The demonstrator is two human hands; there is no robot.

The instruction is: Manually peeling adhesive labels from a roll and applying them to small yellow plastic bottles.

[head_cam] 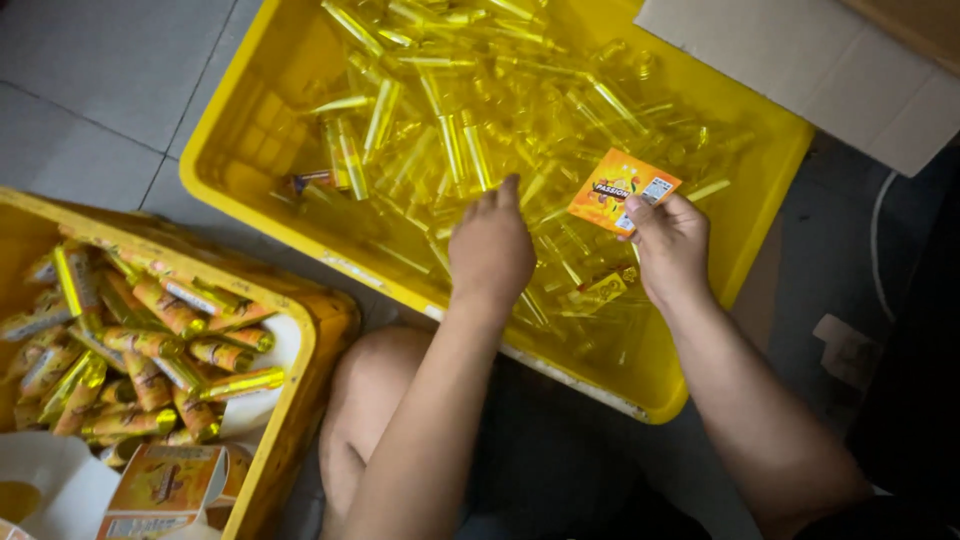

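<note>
The left hand (490,245) reaches palm-down into the yellow bin (215,160), fingers curled among the clear tubes (450,130) near its front edge; whether it grips one cannot be told. The right hand (668,245) pinches an orange label (622,188) above the bin's right side. A second bin (300,330) of labelled tubes (150,350) sits at left.

Orange printed label (622,189), clear yellow-tinted tubes (450,140), bright yellow crate (215,150).

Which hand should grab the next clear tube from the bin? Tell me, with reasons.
Left, probably. The left hand is empty, fingers already down among the clear tubes in the yellow bin. The right hand is occupied, pinching an orange label.
</note>
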